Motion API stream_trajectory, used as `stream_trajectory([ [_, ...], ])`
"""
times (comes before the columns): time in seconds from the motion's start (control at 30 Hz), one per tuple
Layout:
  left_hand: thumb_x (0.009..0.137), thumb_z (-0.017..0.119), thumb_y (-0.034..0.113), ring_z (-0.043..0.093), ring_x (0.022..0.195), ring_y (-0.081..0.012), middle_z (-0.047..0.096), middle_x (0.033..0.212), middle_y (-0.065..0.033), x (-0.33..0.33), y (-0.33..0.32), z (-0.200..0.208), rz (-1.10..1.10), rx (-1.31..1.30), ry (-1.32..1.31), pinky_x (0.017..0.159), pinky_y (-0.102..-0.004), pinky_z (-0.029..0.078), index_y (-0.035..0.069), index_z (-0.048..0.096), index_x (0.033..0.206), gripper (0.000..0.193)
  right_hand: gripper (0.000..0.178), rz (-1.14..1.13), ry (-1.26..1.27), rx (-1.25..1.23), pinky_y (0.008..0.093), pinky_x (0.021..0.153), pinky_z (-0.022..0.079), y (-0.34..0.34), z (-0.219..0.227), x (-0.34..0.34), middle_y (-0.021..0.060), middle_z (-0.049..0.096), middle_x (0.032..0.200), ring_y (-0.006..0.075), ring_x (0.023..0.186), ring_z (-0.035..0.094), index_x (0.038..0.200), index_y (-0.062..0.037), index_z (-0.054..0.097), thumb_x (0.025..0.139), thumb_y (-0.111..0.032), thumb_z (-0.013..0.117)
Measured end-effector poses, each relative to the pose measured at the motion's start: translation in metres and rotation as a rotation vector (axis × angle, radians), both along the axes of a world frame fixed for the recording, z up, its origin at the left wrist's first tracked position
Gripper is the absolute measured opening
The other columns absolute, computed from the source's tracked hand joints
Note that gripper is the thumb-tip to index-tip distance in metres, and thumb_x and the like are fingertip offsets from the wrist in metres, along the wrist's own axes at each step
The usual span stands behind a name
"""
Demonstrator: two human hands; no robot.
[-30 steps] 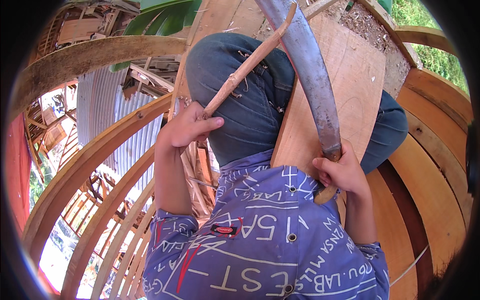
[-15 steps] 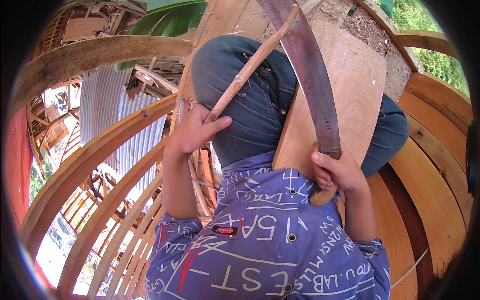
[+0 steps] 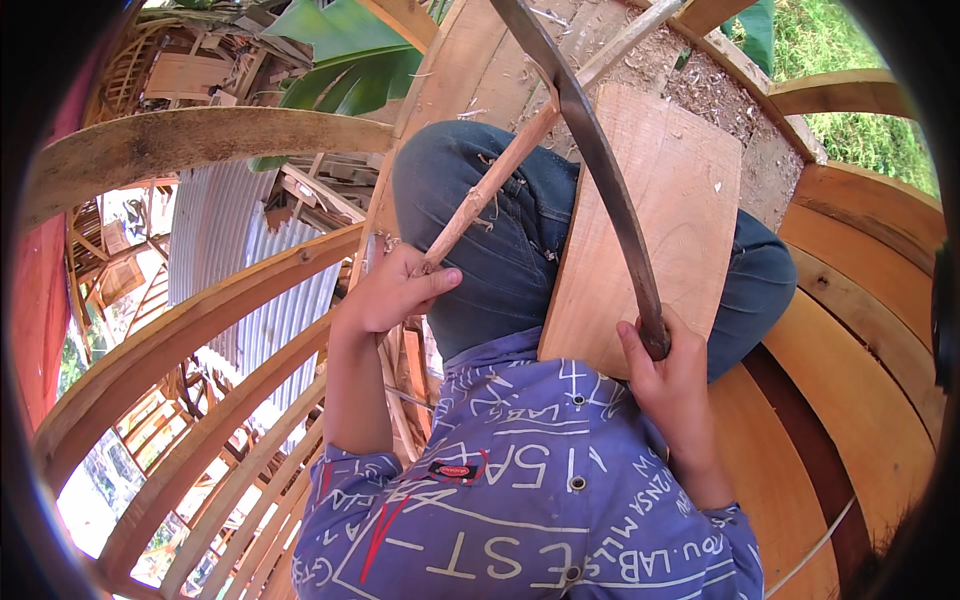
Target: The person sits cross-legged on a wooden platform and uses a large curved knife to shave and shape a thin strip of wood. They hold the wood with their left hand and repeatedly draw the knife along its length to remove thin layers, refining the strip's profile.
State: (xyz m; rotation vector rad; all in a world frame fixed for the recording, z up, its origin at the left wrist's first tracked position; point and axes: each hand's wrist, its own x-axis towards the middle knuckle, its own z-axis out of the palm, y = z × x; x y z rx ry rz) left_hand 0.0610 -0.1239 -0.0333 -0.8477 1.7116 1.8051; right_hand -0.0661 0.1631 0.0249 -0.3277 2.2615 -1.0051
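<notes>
My left hand point(image 3: 400, 287) is closed round the near end of a thin wooden stick point(image 3: 485, 198), which slants up and away over my bent knee. My right hand point(image 3: 668, 365) grips a machete point(image 3: 612, 190) with a long, curved, dark blade, now seen nearly edge-on. The blade crosses the stick near its far part; whether the cutting edge touches the wood I cannot tell. Beyond the crossing a pale length of wood continues in line, perhaps another piece. Under the blade, a flat wooden board point(image 3: 660, 190) rests on my lap. The machete's handle is mostly hidden by my fingers.
Curved wooden rails point(image 3: 200, 290) rise on the left, with corrugated metal sheets point(image 3: 285, 290) and timber below. Wooden slats point(image 3: 850, 340) close off the right side. Wood shavings litter the floor point(image 3: 640, 75) ahead, and a large green leaf point(image 3: 350, 75) hangs at the back left.
The machete has turned from showing its broad face to nearly edge-on, and its blade now crosses the stick lower down. My left hand still holds the stick, slightly lower in view.
</notes>
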Motion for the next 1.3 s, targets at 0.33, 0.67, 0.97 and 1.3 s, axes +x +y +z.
stream_trajectory([
  [0.33, 0.081, 0.069, 0.034, 0.034, 0.048, -0.0054, 0.039, 0.051, 0.0046, -0.024, 0.02, 0.05, -0.079, -0.244, 0.066, 0.044, -0.0256, 0.027, 0.007, 0.047, 0.055, 0.044, 0.022, -0.056, 0.206, -0.106, 0.0283, 0.044, 0.029, 0.028, 0.005, -0.03, 0.0066, 0.035, 0.05, 0.0124, 0.045, 0.031, 0.074, -0.0017, 0.049, 0.083, -0.01, 0.068],
  [0.67, 0.082, 0.068, 0.034, 0.036, 0.049, -0.0076, 0.04, 0.048, 0.0015, -0.046, 0.049, 0.068, 0.041, -0.397, 0.118, 0.046, -0.0311, 0.029, 0.002, 0.05, 0.055, 0.046, 0.021, -0.067, 0.471, -0.165, 0.0287, 0.042, 0.032, 0.034, 0.013, -0.034, 0.008, 0.042, 0.051, 0.0161, 0.043, 0.042, 0.071, -0.0021, 0.049, 0.079, -0.007, 0.068],
  [0.97, 0.08, 0.069, 0.032, 0.04, 0.047, -0.013, 0.044, 0.047, -0.009, -0.048, 0.07, 0.087, -0.076, -0.482, 0.171, 0.048, -0.035, 0.033, -0.003, 0.052, 0.059, 0.044, 0.013, 0.062, 0.918, -0.061, 0.0372, 0.046, 0.038, 0.043, 0.001, -0.071, 0.0122, 0.052, 0.058, 0.0318, 0.051, 0.053, 0.072, -0.005, 0.054, 0.067, -0.008, 0.067],
  [1.3, 0.081, 0.068, 0.03, 0.043, 0.046, -0.0172, 0.048, 0.05, -0.013, -0.04, 0.077, 0.089, -0.075, -0.526, 0.198, 0.048, -0.0358, 0.035, -0.003, 0.056, 0.066, 0.038, 0.014, 0.012, 0.954, -0.034, 0.0362, 0.047, 0.037, 0.034, 0.001, -0.09, 0.0107, 0.052, 0.06, 0.0305, 0.053, 0.054, 0.068, -0.0055, 0.054, 0.067, -0.007, 0.068],
])
